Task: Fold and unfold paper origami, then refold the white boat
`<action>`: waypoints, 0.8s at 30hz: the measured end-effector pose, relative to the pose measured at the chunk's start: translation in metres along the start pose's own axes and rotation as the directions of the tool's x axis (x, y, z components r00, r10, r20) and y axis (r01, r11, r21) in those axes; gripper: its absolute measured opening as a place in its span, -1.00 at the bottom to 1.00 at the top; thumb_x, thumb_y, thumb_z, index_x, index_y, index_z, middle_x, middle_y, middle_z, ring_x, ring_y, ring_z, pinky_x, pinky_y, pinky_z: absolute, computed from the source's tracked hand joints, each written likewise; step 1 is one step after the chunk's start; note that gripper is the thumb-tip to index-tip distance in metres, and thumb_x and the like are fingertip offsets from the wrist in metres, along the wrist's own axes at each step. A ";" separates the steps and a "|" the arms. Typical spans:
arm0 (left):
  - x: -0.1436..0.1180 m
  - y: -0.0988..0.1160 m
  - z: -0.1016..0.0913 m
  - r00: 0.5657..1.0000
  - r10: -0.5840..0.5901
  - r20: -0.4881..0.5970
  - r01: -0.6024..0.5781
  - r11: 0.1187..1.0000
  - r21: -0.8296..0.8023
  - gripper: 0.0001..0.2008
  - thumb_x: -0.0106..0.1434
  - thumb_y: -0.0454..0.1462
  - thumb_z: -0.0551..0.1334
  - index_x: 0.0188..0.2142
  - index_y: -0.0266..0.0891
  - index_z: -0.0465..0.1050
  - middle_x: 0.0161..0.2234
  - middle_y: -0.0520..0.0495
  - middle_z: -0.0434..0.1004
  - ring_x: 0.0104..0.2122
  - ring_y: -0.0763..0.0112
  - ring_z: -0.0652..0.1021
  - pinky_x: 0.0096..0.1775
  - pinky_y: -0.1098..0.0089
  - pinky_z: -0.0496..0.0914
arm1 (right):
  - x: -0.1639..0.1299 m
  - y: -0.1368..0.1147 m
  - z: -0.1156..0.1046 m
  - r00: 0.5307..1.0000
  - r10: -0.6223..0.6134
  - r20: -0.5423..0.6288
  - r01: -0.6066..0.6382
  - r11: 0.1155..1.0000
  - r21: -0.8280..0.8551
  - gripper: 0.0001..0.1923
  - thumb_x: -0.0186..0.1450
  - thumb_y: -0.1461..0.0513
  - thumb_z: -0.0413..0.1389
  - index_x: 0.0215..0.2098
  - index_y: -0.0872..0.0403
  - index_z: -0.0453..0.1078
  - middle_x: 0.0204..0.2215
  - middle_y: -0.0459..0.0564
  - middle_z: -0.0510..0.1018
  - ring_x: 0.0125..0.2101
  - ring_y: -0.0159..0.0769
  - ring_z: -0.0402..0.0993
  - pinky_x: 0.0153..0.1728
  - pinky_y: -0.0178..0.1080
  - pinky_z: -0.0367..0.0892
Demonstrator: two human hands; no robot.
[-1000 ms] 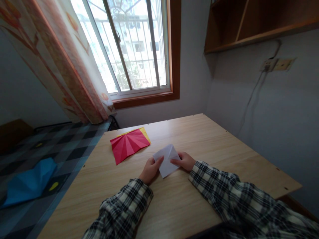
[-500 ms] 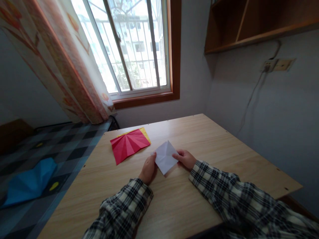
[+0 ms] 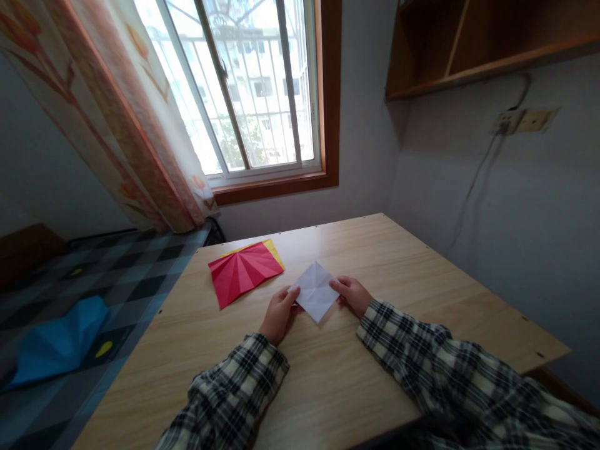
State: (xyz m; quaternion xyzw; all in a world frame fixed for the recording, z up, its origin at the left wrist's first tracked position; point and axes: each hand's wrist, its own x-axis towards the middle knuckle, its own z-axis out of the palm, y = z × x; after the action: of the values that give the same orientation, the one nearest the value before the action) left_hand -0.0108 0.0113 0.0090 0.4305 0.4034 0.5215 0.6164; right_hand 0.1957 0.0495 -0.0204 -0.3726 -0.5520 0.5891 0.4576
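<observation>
Between my hands is a small white sheet of paper, turned like a diamond, with crease lines meeting near its middle. My left hand pinches its left corner, thumb on top. At the right corner my right hand grips it the same way, fingers underneath and partly hidden. The paper is held over the wooden table. Left of it lies a red creased paper, fanned with folds, on top of a yellow paper that shows only along its far edge.
A blue folded paper rests on a checked bed cover at the left. Behind the table are a window and a curtain. On the right wall hang a wooden shelf and a socket with a cord.
The white paper has shifted slightly to the right and turned a little, its lower corner swinging right. Both hands keep their hold on its side corners.
</observation>
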 end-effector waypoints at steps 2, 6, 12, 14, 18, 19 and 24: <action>0.000 0.000 0.000 1.000 0.007 -0.002 -0.007 1.000 0.009 -0.61 0.10 -0.04 0.37 -0.27 -0.35 0.51 -0.38 -0.08 0.53 -0.36 0.37 0.52 -0.31 0.40 0.43 | 0.001 0.001 0.000 1.000 0.004 -0.019 -0.003 0.999 0.034 -0.53 0.15 -0.12 0.19 -0.50 0.12 0.32 -0.68 -0.21 0.27 -0.68 -0.50 0.18 -0.68 -0.40 0.08; 0.001 -0.001 0.000 1.000 0.017 -0.020 -0.017 1.000 -0.007 -0.61 0.11 -0.03 0.35 -0.27 -0.34 0.50 -0.37 -0.07 0.53 -0.39 0.40 0.51 -0.35 0.41 0.42 | 0.002 0.003 0.001 0.999 0.023 -0.032 -0.020 0.995 0.096 -0.53 0.12 -0.13 0.21 -0.51 0.11 0.30 -0.69 -0.22 0.27 -0.68 -0.51 0.16 -0.69 -0.41 0.06; 0.001 -0.003 -0.001 0.996 0.002 -0.084 -0.006 0.999 -0.050 -0.59 0.13 -0.02 0.32 -0.21 -0.32 0.48 -0.32 -0.11 0.54 -0.37 0.36 0.52 -0.37 0.38 0.45 | 0.002 0.001 0.002 0.997 0.042 -0.062 -0.032 0.987 0.160 -0.51 0.09 -0.13 0.24 -0.55 0.08 0.23 -0.71 -0.23 0.26 -0.68 -0.50 0.18 -0.67 -0.40 0.09; 0.001 -0.002 0.000 0.995 -0.001 -0.101 -0.006 0.998 -0.067 -0.60 0.13 -0.02 0.32 -0.21 -0.32 0.47 -0.32 -0.11 0.55 -0.36 0.35 0.53 -0.37 0.37 0.46 | 0.002 0.001 0.003 0.997 0.039 -0.069 -0.026 0.984 0.177 -0.50 0.11 -0.13 0.23 -0.55 0.08 0.22 -0.71 -0.22 0.26 -0.68 -0.49 0.19 -0.67 -0.40 0.10; 0.000 0.001 0.002 0.994 -0.011 -0.110 0.002 0.997 -0.081 -0.60 0.13 -0.02 0.32 -0.22 -0.31 0.46 -0.31 -0.11 0.56 -0.36 0.34 0.53 -0.35 0.35 0.47 | 0.003 0.002 0.002 0.996 0.045 -0.074 -0.029 0.978 0.209 -0.51 0.11 -0.13 0.23 -0.53 0.08 0.22 -0.71 -0.23 0.26 -0.67 -0.50 0.20 -0.66 -0.41 0.09; 0.000 0.001 0.002 0.994 -0.012 -0.109 0.003 0.997 -0.080 -0.60 0.13 -0.01 0.31 -0.22 -0.31 0.46 -0.32 -0.11 0.56 -0.36 0.34 0.54 -0.35 0.35 0.47 | 0.003 0.002 0.002 0.996 0.046 -0.074 -0.029 0.976 0.216 -0.50 0.11 -0.13 0.23 -0.52 0.08 0.22 -0.71 -0.23 0.26 -0.67 -0.50 0.20 -0.66 -0.41 0.08; 0.001 -0.001 0.000 0.994 -0.003 -0.109 -0.005 0.997 -0.074 -0.61 0.14 -0.03 0.30 -0.21 -0.31 0.46 -0.31 -0.10 0.56 -0.34 0.33 0.54 -0.35 0.35 0.47 | 0.002 0.000 0.003 0.996 0.050 -0.074 -0.032 0.974 0.225 -0.49 0.08 -0.14 0.25 -0.52 0.07 0.21 -0.72 -0.24 0.24 -0.68 -0.51 0.18 -0.67 -0.41 0.07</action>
State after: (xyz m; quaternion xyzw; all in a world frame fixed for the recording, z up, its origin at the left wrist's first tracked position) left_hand -0.0103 0.0122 0.0077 0.3785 0.4167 0.5591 0.6087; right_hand 0.1918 0.0504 -0.0195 -0.3531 -0.4557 0.6415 0.5060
